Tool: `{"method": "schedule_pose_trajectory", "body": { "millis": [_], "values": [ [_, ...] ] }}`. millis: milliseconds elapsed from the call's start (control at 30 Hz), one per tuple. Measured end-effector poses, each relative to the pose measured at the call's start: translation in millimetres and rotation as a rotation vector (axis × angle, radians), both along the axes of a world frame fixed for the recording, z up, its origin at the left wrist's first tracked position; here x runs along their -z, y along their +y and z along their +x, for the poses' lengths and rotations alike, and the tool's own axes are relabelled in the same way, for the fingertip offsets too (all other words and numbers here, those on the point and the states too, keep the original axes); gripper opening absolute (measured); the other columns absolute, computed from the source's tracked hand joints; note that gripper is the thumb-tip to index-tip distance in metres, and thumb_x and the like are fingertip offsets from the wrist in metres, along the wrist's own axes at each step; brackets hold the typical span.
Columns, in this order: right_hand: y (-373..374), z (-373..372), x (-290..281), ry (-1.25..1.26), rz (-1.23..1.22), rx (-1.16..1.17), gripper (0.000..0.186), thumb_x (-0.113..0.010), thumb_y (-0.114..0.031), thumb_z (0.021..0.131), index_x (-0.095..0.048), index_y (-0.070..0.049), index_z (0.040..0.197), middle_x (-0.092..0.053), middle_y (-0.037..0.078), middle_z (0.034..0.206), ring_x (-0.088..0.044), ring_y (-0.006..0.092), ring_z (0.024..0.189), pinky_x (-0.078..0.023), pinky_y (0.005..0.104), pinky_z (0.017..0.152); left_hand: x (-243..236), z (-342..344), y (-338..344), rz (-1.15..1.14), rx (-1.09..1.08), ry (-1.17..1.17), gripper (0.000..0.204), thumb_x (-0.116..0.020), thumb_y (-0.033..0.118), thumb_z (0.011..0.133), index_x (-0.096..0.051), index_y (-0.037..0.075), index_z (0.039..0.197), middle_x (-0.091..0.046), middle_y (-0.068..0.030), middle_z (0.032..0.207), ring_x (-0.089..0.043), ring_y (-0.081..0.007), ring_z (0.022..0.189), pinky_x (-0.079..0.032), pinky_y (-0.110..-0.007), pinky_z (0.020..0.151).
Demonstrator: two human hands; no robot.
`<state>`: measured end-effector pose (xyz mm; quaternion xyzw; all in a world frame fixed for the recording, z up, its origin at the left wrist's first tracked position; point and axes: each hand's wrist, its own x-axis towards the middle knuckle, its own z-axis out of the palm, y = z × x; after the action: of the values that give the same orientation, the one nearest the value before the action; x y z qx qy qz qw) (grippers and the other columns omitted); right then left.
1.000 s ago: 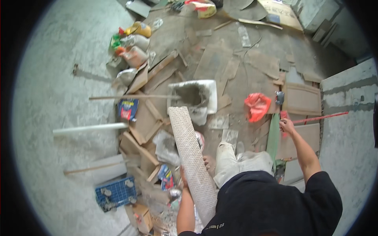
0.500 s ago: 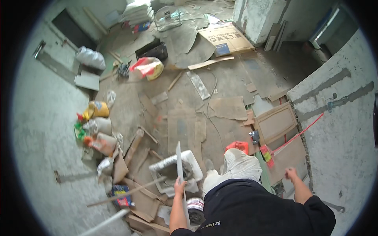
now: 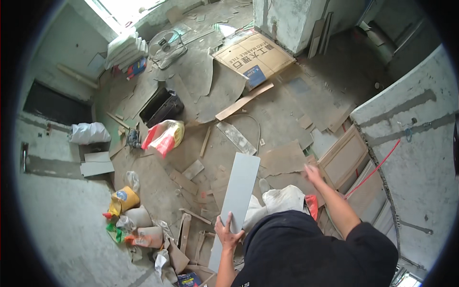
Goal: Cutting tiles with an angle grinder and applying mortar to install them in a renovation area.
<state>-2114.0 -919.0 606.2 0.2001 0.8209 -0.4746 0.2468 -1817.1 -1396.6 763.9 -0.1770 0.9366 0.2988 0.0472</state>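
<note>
My left hand (image 3: pixel 228 233) grips a long, narrow, pale grey tile strip (image 3: pixel 241 184) by its left edge, fingers spread over its face. The strip stands tilted at my left side, its upper end pointing away from me. My right hand (image 3: pixel 313 174) is stretched forward over the floor, with nothing visible in it and its fingers slightly apart. Close by it are a torn cardboard sheet (image 3: pixel 286 160) and a framed wooden panel (image 3: pixel 340 158) against the right wall. A red bag (image 3: pixel 311 204) shows beside my leg.
Several bags and containers, one a yellow jug (image 3: pixel 125 199), line the left wall. A red and white bag (image 3: pixel 164 137), a black case (image 3: pixel 161 106) and wood scraps litter the middle floor. Farther off are a large carton (image 3: pixel 256 57) and a fan (image 3: pixel 166 46). A red tube (image 3: pixel 375 170) runs off the right wall.
My view has turned and shifted forward. The tile strip, edge-on before, now shows its broad face. My right arm has swung forward from my side.
</note>
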Motion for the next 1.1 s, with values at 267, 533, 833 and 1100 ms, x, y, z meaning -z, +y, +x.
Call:
{"method": "schedule_pose_trajectory", "body": {
  "millis": [267,533,833,1100],
  "values": [
    [-389.8,-359.3,-180.0,0.466,0.205,-0.836,0.044,-0.067,-0.046,0.111,-0.077,-0.007,0.131,-0.079,0.025,0.124,-0.074,0.0453,0.118,-0.060,0.0552,0.101,-28.3,-275.1,-166.6,-0.095,0.124,0.093,0.120,-0.105,0.043,0.056,-0.059,0.035,0.167,-0.046,-0.0294,0.166,-0.047,-0.0485,0.149,-0.036,-0.060,0.124],
    [-544.2,-573.7,-157.2,0.487,0.400,-0.572,0.037,-0.075,-0.040,0.105,-0.075,-0.007,0.122,-0.071,0.023,0.123,-0.073,0.0474,0.115,-0.060,0.0576,0.098,-47.6,-562.7,-352.0,-0.130,0.261,0.112,0.113,-0.105,0.038,0.057,-0.064,0.035,0.162,-0.048,-0.0283,0.164,-0.047,-0.0464,0.149,-0.037,-0.058,0.122],
    [-649.5,-890.3,-113.0,0.400,0.263,-0.418,0.045,-0.079,-0.039,0.101,-0.077,-0.003,0.128,-0.078,0.025,0.125,-0.075,0.0455,0.118,-0.060,0.0538,0.103,-43.1,-913.5,-498.5,-0.140,0.497,0.028,0.111,-0.103,0.033,0.058,-0.065,0.039,0.161,-0.048,-0.0245,0.164,-0.049,-0.0451,0.145,-0.037,-0.058,0.123],
    [-779.2,-1246.8,-78.4,0.282,0.170,-0.277,0.057,-0.079,-0.048,0.098,-0.078,-0.005,0.136,-0.080,0.026,0.129,-0.076,0.0439,0.124,-0.059,0.0525,0.108,-63.7,-1257.4,-617.1,-0.186,0.538,0.015,0.108,-0.104,0.039,0.058,-0.067,0.037,0.160,-0.049,-0.0257,0.164,-0.049,-0.0448,0.148,-0.037,-0.056,0.123]
  ]
}}
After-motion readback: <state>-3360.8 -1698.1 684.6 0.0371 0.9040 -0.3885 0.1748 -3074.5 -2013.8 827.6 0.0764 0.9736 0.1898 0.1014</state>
